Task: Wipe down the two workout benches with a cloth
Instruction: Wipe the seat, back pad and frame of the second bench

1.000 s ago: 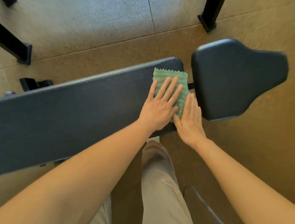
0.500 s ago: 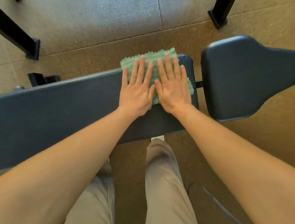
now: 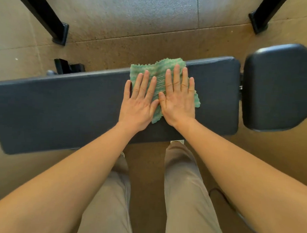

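Cloth [image 3: 159, 76] lay on the bench [image 3: 61, 108] under left hand [image 3: 138, 107] and right hand [image 3: 178, 103], both flat, pressing. I judged the long bare stretch ran leftward, nearer the left hand.

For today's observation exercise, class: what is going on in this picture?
A person presses a crinkled green cloth flat onto the long dark padded bench with both hands. The left hand and right hand lie side by side on it, fingers straight. The cloth sits at the bench's far edge, nearer the end beside the separate dark seat pad.
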